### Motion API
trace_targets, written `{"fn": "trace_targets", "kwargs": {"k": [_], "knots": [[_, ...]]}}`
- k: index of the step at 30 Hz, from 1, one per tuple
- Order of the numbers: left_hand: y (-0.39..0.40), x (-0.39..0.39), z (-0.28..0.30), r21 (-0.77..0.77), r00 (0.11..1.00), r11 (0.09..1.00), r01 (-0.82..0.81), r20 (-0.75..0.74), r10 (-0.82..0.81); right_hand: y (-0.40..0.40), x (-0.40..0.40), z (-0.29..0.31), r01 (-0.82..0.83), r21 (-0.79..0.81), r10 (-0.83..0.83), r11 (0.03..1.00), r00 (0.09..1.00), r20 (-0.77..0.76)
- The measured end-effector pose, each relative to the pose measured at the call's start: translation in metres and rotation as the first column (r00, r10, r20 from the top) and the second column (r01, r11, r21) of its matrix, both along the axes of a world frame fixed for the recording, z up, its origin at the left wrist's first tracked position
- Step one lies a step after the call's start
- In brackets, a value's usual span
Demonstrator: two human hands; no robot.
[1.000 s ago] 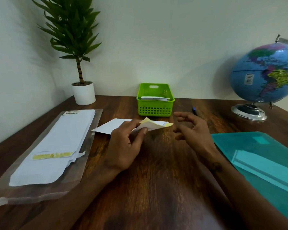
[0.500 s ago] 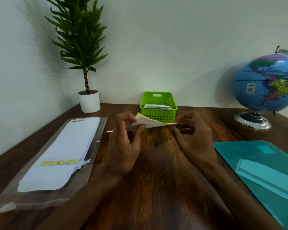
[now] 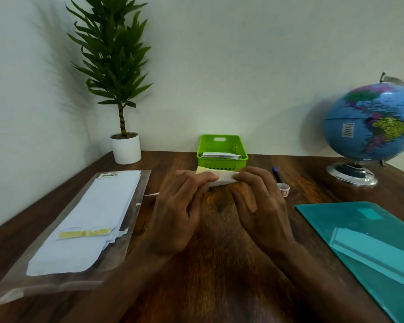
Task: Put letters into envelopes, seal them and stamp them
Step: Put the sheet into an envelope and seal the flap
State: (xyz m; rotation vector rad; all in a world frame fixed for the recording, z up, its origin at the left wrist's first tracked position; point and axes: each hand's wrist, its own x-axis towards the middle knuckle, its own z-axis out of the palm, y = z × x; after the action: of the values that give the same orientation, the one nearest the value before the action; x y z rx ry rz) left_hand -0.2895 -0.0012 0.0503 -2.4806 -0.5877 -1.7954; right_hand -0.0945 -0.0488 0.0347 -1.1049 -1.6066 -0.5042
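A white envelope with a yellowish adhesive strip at its top edge is held just above the wooden desk, in front of the green basket. My left hand pinches its left end and my right hand pinches its right end. Most of the envelope is hidden behind my fingers. A clear plastic sleeve holding a stack of white envelopes lies at the left. The basket holds folded white papers.
A teal folder lies at the right. A small clear round container and a blue pen sit just right of my right hand. A potted plant stands back left, a globe back right.
My right hand came in from open beside the envelope and took hold of its right end. Both hands now hold it closer together. The camera tilted up.
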Motion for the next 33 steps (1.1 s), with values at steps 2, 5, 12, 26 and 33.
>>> {"fn": "trace_targets", "kwargs": {"k": [2, 5, 12, 26, 33], "knots": [[0.003, -0.001, 0.000, -0.010, 1.000, 1.000, -0.016, 0.013, 0.016, 0.000, 0.001, 0.002, 0.028, 0.016, -0.028, 0.999, 1.000, 0.000], [0.009, -0.002, -0.001, -0.040, 0.997, 0.997, -0.072, 0.037, 0.074, -0.002, 0.000, 0.006, 0.022, 0.064, -0.024, 0.998, 0.999, 0.022], [0.018, -0.009, -0.001, -0.039, 0.989, 0.989, -0.141, 0.047, 0.143, -0.006, -0.002, 0.009, -0.003, 0.023, 0.002, 1.000, 0.999, 0.054], [0.024, -0.010, -0.006, 0.024, 0.976, 0.989, -0.144, -0.163, 0.146, -0.001, 0.003, 0.004, 0.073, -0.106, -0.055, 0.992, 0.984, 0.169], [0.024, -0.010, -0.013, 0.049, 0.966, 0.988, -0.145, -0.210, 0.152, -0.005, -0.004, 0.003, 0.030, -0.173, 0.010, 0.984, 0.974, 0.225]]}}
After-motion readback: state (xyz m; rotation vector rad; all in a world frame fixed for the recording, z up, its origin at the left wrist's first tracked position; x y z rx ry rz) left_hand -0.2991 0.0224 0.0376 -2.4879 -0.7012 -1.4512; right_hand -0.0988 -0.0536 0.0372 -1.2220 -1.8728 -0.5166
